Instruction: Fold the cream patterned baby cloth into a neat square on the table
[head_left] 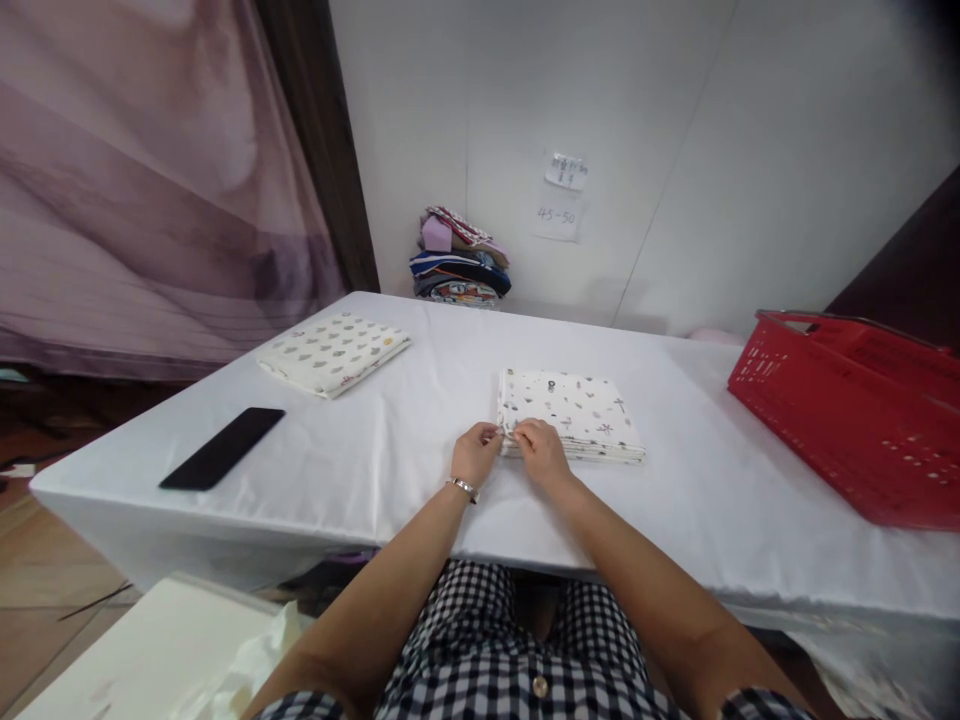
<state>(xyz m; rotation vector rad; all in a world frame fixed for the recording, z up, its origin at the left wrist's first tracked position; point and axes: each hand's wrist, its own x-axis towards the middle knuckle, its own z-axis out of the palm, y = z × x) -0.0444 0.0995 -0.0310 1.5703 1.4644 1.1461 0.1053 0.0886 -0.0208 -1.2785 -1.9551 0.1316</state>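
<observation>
A folded white cloth (574,405) with small printed figures lies on the table in front of me, its layers showing along the near edge. At its near left corner my left hand (477,450) pinches the edge of the fabric with thumb and fingers. Just beside it, my right hand (538,447) grips the same corner, fingertips close to those of the left. What exactly lies between the fingertips is too small to see clearly. Another folded white cloth (334,352), patterned with rows of small grey shapes, rests farther off to the left.
A white cloth covers the table (420,400). On its left side lies a flat black rectangular object (223,449); a red plastic basket (847,410) stands at the right. Folded textiles (460,260) are stacked by the wall. A white box-like surface (150,650) is at lower left.
</observation>
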